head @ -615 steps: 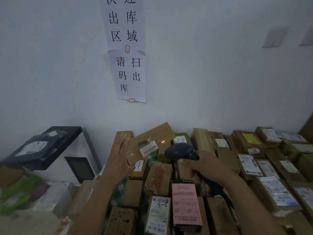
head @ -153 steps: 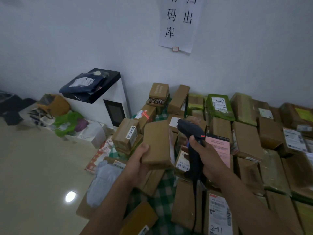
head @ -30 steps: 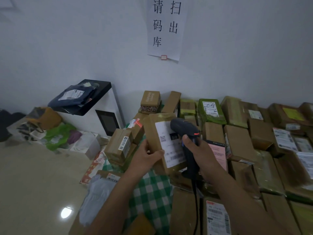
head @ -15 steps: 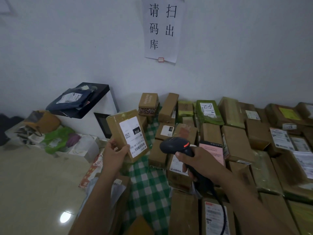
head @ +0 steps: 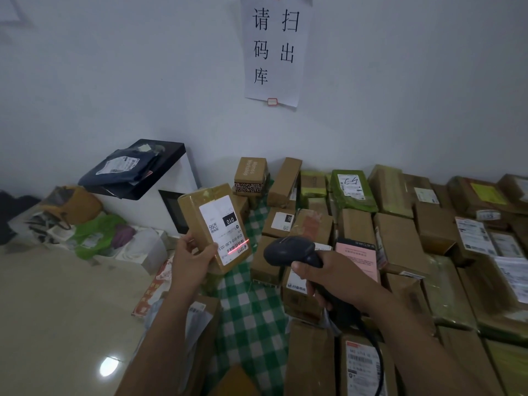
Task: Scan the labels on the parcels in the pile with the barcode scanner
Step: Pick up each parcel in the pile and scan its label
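Observation:
My left hand (head: 191, 262) grips a brown cardboard parcel (head: 200, 207) by its lower left corner and holds it upright above the pile. Its white label (head: 221, 224) faces me. A red scan line lies across the barcode at the label's bottom edge. My right hand (head: 328, 274) grips the handle of a dark barcode scanner (head: 288, 248), whose head points left at that label from a short distance. The scanner's cable (head: 377, 364) hangs down past my right forearm. The pile of brown and green parcels (head: 400, 238) fills the right half of the view.
A green checked cloth (head: 251, 307) shows between the parcels. At the left stands a white cabinet (head: 174, 181) with a dark mail bag (head: 123, 170) on its black top. Bags and boxes (head: 94, 238) lie beside it on the beige floor (head: 57, 324). A paper sign (head: 274, 50) hangs on the wall.
The red scan line now falls on the held parcel's barcode. My left hand has tilted the parcel a little, and the scanner stays aimed at the label.

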A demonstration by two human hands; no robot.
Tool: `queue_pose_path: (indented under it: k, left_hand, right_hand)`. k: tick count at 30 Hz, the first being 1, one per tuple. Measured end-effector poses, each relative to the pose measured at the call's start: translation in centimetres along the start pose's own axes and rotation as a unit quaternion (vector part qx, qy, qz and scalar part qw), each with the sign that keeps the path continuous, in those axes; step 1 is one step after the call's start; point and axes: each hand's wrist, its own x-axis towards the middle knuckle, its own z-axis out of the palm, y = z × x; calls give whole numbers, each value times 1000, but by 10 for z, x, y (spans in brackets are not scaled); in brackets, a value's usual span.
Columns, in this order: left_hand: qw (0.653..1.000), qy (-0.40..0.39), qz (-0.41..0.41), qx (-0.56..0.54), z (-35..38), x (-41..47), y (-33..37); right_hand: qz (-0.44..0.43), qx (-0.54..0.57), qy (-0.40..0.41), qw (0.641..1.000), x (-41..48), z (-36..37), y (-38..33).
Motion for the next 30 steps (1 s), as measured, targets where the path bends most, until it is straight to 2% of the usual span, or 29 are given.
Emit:
queue_pose_path:
  k: [6,9,12,14,18,26,30]
  left_hand:
    - [1000,-5,10,8,2,0,-1]
    - [1000,-7,18,-4,3,-2,0]
    - [1000,-19,13,-19,8,-7,4]
    - [998,-45,14,-30,15,-14,9]
    - [993,-105,7,-51,35,-32,17]
    - [976,-199,18,-85,60,-58,29]
    - [948,-267,-41,-166,51,-60,29]
  right_hand:
    - [7,3,-7,1000,1,0,-1]
    - [-1,45,-8,999,3,2,-2]
    - [-16,135,24,990,8,3,-3]
    - [-34,189,59,980,12,3,-6]
    - [-61,229,89,967,16,3,-13]
    - [-12,340,115,933,22,6,-8]
    - [4,386,127,914,22,6,-2]
